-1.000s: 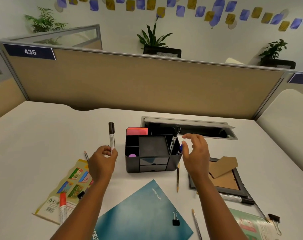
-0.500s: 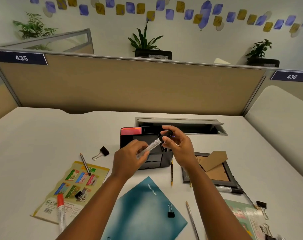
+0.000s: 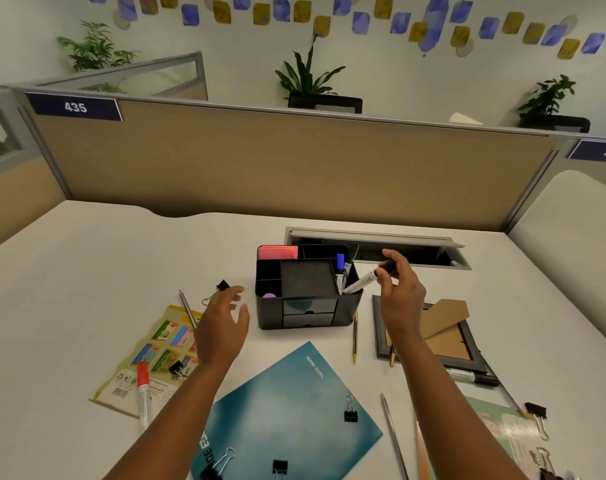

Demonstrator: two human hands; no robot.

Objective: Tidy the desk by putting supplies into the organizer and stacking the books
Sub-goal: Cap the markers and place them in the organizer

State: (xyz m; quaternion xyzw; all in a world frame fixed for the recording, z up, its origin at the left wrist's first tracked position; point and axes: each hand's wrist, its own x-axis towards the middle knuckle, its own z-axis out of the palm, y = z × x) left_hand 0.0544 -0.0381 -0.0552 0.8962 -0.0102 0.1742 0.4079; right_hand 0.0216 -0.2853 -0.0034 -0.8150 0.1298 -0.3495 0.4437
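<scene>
The step in hand looks like dropping a marker (image 3: 363, 280) into the black organizer (image 3: 306, 289): the right hand (image 3: 400, 292) pinches its dark cap end, the marker slanting down with its lower tip inside the right-hand compartment beside a blue-capped marker (image 3: 340, 268). Next, that grip should loosen so the marker slides in. The left hand (image 3: 223, 323) hovers with fingers spread, holding nothing, over the tabletop (image 3: 87, 271) near a binder clip (image 3: 218, 289).

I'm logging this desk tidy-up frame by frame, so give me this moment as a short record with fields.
right hand: right hand pinches the black-capped white marker by its cap end, tip lowered into the organizer's right slot
left hand: left hand open, holding nothing, hovering left of the organizer
organizer: black plastic desk organizer holds a blue-capped marker and pink sticky notes
still loose: red-capped marker, teal notebook
</scene>
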